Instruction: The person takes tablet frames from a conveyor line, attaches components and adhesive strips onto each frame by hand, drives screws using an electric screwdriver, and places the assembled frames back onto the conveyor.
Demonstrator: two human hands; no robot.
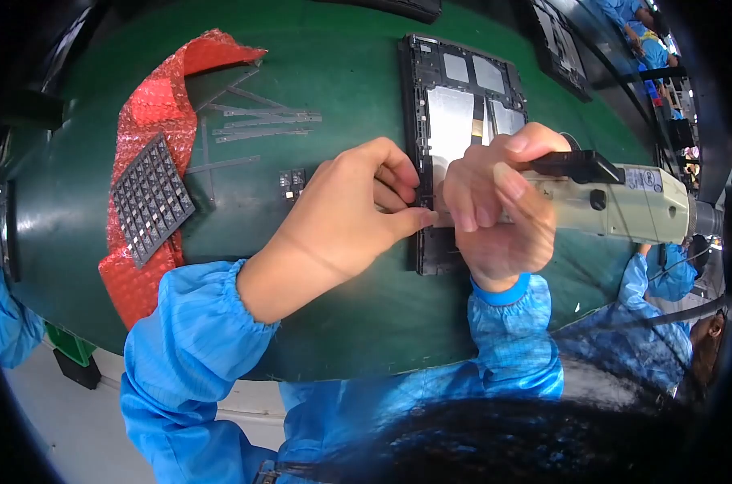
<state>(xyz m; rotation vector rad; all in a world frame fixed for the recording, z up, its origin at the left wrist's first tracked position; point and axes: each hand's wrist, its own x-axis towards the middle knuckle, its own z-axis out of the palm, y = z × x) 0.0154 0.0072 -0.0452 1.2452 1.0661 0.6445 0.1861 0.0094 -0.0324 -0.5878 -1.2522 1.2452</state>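
A black flat device frame point(418, 105) with silvery panels lies on the green table. Over its left edge is my left hand point(334, 206), fingers curled and thumb tip touching the edge; whatever it pinches is hidden. My right hand point(507, 202), partly blurred, is above the frame, its fingers bent around the front end of a pale electric screwdriver point(624, 202) with a black lever. The screwdriver's body extends to the right, and its tip is not clear. Beside my left hand sits a small black part point(291, 184) with light squares.
Red bubble wrap point(144, 109) lies on the left of the green table point(317, 323), under a dark grid of small parts point(152, 198). Several thin grey strips point(261, 129) lie near it. Another black frame point(560, 52) is at the upper right. Other people in blue are at the right.
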